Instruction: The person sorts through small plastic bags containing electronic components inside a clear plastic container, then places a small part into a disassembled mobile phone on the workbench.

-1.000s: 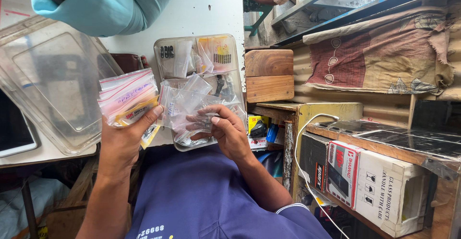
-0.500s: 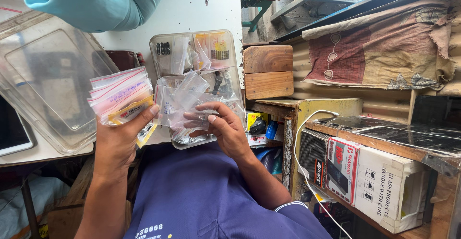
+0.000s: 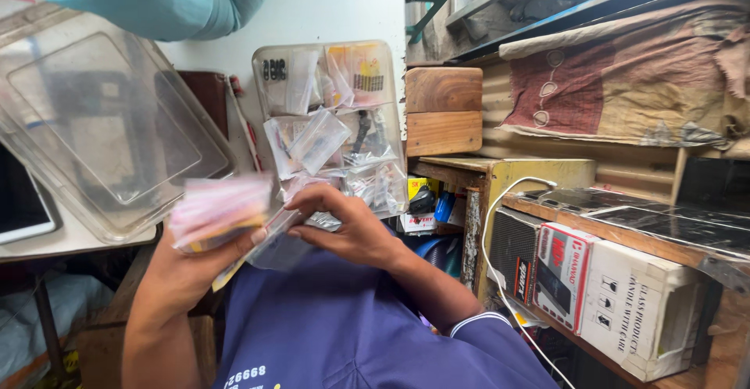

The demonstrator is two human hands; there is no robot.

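1. A blurred stack of pink packets (image 3: 217, 213) is being gripped in the closed left hand (image 3: 191, 268).
2. A clear bag (image 3: 281, 244) is being pinched by the right hand (image 3: 351, 229) – fingers curled.
3. Just above, a clear box (image 3: 332, 115) is being left open, full of small bags – on the white table (image 3: 70, 237).

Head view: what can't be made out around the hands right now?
- Stack of packets in the left hand: motion-blurred, its kind unreadable.
- Right hand: fingertips hidden among clear bags, grip unclear.
- Clear box: contents too small and jumbled to identify.
- Tablet: cut off by the left edge.
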